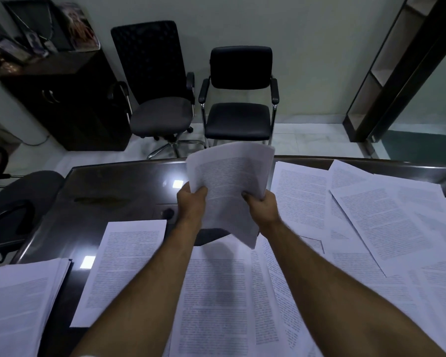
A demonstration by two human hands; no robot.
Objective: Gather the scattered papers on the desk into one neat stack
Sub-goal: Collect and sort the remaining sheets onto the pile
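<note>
From the head camera, both arms reach forward and the two hands lift a bundle of papers (231, 186) above the surface (119, 191). The left hand (192, 202) grips the bundle's left edge, thumb on the printed face and fingers curled behind. The right hand (259, 202) grips the right edge the same way, its fingers wrapped round the sheets. The bundle bows between the two hands and its lower corner hangs down toward the wrists, so the sheets do not look squared yet; holding it by both edges probably serves to align them, perhaps by tapping them down.

Loose sheets (371, 215) lie overlapping to the right of the right hand, spread to the far right edge. More pages (216, 292) lie under and between the forearms. A single sheet (124, 266) lies below and left of the left hand, and a thicker pile (18, 300) sits at the near left; whether this is the intended stack I cannot tell.

The surface is dark and glossy, with ceiling lights reflected in it beside the left hand. Beyond the bundle stand two black chairs (238, 99) against a pale wall, a dark cabinet (70, 99) further left, and a tall shelf unit (386, 73) off to the right. The room is dim.
</note>
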